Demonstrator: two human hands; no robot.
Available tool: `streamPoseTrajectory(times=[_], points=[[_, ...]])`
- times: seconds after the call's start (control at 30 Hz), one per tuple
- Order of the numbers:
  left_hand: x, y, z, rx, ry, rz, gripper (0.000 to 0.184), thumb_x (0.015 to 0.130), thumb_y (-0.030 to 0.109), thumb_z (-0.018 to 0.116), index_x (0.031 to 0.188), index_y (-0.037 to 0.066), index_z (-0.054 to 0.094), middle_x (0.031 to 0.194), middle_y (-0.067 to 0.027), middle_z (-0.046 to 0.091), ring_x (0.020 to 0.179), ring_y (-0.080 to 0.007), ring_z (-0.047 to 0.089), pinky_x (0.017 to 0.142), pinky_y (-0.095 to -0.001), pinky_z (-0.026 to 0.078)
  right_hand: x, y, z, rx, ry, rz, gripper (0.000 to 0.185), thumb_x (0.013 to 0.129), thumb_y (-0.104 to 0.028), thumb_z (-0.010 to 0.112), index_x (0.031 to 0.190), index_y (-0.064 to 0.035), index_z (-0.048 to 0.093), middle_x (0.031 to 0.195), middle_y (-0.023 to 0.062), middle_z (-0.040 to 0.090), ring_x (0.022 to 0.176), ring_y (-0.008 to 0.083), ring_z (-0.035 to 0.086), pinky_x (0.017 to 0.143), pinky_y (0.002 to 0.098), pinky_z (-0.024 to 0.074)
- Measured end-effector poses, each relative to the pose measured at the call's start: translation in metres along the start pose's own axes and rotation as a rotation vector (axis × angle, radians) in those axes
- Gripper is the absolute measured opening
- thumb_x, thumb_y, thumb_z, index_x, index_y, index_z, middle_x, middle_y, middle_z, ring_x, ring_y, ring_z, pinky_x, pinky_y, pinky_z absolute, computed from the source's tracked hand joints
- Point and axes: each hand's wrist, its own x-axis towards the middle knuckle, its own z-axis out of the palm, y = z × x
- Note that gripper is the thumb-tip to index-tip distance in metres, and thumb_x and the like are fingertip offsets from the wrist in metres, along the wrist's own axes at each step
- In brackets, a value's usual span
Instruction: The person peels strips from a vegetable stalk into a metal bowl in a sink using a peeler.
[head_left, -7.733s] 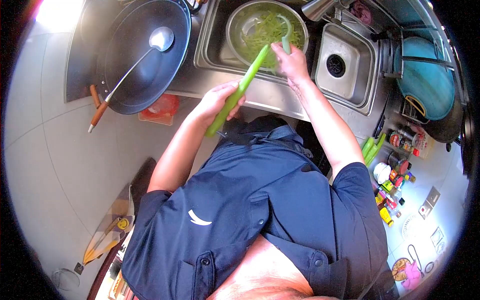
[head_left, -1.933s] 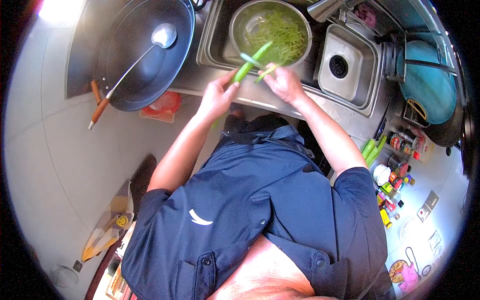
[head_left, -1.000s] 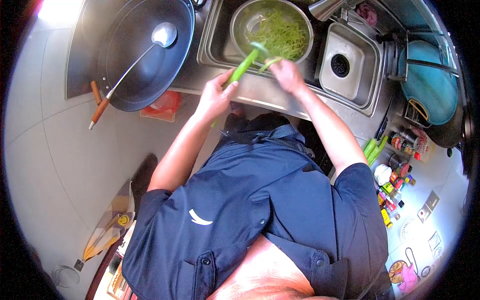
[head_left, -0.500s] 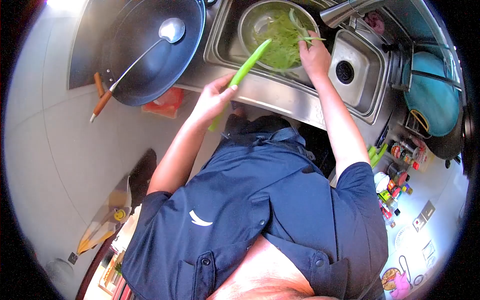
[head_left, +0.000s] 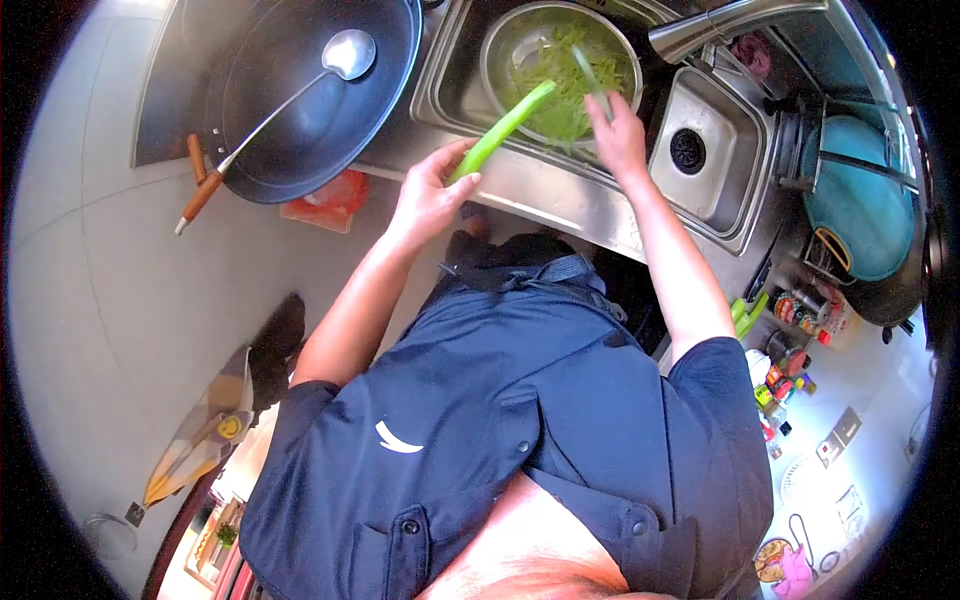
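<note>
My left hand is closed around the lower part of a long, bright green vegetable, slightly curved. Its upper end points up and right, over the near rim of a metal bowl. Thin green shreds lie in the bowl. My right hand is at the bowl's right side, its fingers closed on a slim, pale tool that reaches over the shreds. Motion smears this tool, so its exact kind is unclear. The vegetable and the tool are apart.
The bowl stands in a steel sink, beside a smaller basin and under a faucet. At left is a large wok holding a ladle. More green vegetables and several bottles are at right.
The tool in my right hand has swung down and left over the bowl, while that hand has shifted slightly lower. The vegetable's tip has moved a little right; its lower end no longer shows below my left hand.
</note>
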Motion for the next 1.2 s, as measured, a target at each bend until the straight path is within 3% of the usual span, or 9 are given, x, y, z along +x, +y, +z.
streamPoseTrajectory(times=[0.2, 0.47, 0.6, 0.63, 0.77, 1.0, 1.07, 1.13, 1.2], points=[[0.004, 0.009, 0.007, 0.135, 0.005, 0.007, 0.05, 0.091, 0.01, 0.073, 0.137, -0.003, 0.059, 0.121, -0.0126, 0.07, 0.111, -0.0173, 0.065, 0.098, -0.0322, 0.051, -0.065, -0.046, 0.021, 0.103, -0.181, -0.279, 0.044, 0.095, -0.047, 0.068, 0.11, -0.0067, 0.069, 0.098, 0.0217, 0.073, 0.09, 0.0393, 0.072, 0.076, 0.0445, 0.0562], [0.005, 0.006, 0.013, 0.084, 0.001, 0.004, 0.051, 0.09, 0.012, 0.074, 0.137, -0.002, 0.06, 0.118, -0.013, 0.07, 0.108, -0.0181, 0.066, 0.097, -0.0316, 0.05, -0.073, -0.055, 0.017, 0.015, -0.252, -0.341, 0.041, 0.094, -0.049, 0.067, 0.101, -0.0086, 0.07, 0.087, 0.0177, 0.071, 0.084, 0.0409, 0.069, 0.072, 0.0487, 0.054], [0.004, 0.008, 0.009, 0.151, -0.008, -0.001, 0.052, 0.091, 0.012, 0.074, 0.139, -0.002, 0.059, 0.121, -0.0114, 0.069, 0.109, -0.0167, 0.064, 0.099, -0.0313, 0.049, -0.03, -0.022, 0.016, 0.021, -0.284, -0.043, 0.058, 0.095, -0.062, 0.058, 0.113, -0.0087, 0.072, 0.098, 0.0223, 0.073, 0.094, 0.0379, 0.072, 0.081, 0.048, 0.0545], [0.005, 0.006, 0.007, 0.168, -0.025, -0.025, 0.053, 0.092, 0.01, 0.074, 0.141, -0.002, 0.057, 0.125, -0.0103, 0.068, 0.111, -0.015, 0.062, 0.1, -0.0305, 0.048, -0.013, 0.018, 0.034, -0.02, -0.076, -0.049, 0.064, 0.098, -0.064, 0.052, 0.116, -0.0057, 0.071, 0.1, 0.0246, 0.072, 0.096, 0.0397, 0.071, 0.085, 0.0484, 0.0531], [0.004, -0.002, 0.004, 0.18, -0.047, -0.036, 0.054, 0.092, 0.012, 0.074, 0.142, -0.002, 0.056, 0.127, -0.0104, 0.068, 0.113, -0.0156, 0.062, 0.101, -0.0307, 0.048, 0.015, 0.018, -0.011, -0.119, -0.126, 0.122, 0.066, 0.1, -0.062, 0.049, 0.121, -0.0038, 0.07, 0.108, 0.026, 0.072, 0.104, 0.0407, 0.069, 0.091, 0.0467, 0.0515], [0.004, 0.006, 0.009, -0.042, -0.075, -0.247, 0.05, 0.095, 0.016, 0.071, 0.141, 0.001, 0.058, 0.104, -0.0019, 0.068, 0.083, -0.0088, 0.059, 0.075, -0.0253, 0.05, -0.018, -0.003, -0.003, 0.036, -0.081, 0.04, 0.058, 0.098, -0.056, 0.059, 0.127, -0.0067, 0.068, 0.111, 0.0253, 0.071, 0.104, 0.0377, 0.07, 0.091, 0.0427, 0.0536], [0.005, 0.007, 0.009, -0.113, -0.094, -0.273, 0.049, 0.096, 0.018, 0.07, 0.141, 0.002, 0.058, 0.097, 0.0006, 0.066, 0.076, -0.0076, 0.057, 0.07, -0.0244, 0.048, -0.041, -0.009, 0.017, 0.037, 0.001, -0.107, 0.055, 0.096, -0.057, 0.062, 0.124, -0.0099, 0.068, 0.108, 0.0233, 0.072, 0.101, 0.0378, 0.071, 0.087, 0.0436, 0.0549], [0.005, 0.009, 0.009, -0.255, -0.149, -0.313, 0.045, 0.098, 0.019, 0.068, 0.139, 0.003, 0.059, 0.09, 0.0026, 0.062, 0.074, -0.0084, 0.056, 0.068, -0.0248, 0.048, -0.053, -0.03, 0.017, 0.054, -0.23, -0.106, 0.049, 0.095, -0.055, 0.065, 0.114, -0.0106, 0.07, 0.101, 0.0215, 0.072, 0.095, 0.0393, 0.071, 0.081, 0.0449, 0.0552], [0.006, 0.012, 0.01, -0.287, -0.17, -0.318, 0.044, 0.098, 0.019, 0.067, 0.138, 0.003, 0.06, 0.089, 0.0025, 0.062, 0.073, -0.0086, 0.056, 0.068, -0.0246, 0.048, -0.065, -0.045, 0.019, 0.105, -0.196, -0.325, 0.041, 0.095, -0.05, 0.066, 0.105, -0.0102, 0.071, 0.094, 0.0213, 0.071, 0.09, 0.0429, 0.068, 0.074, 0.0485, 0.0536]])
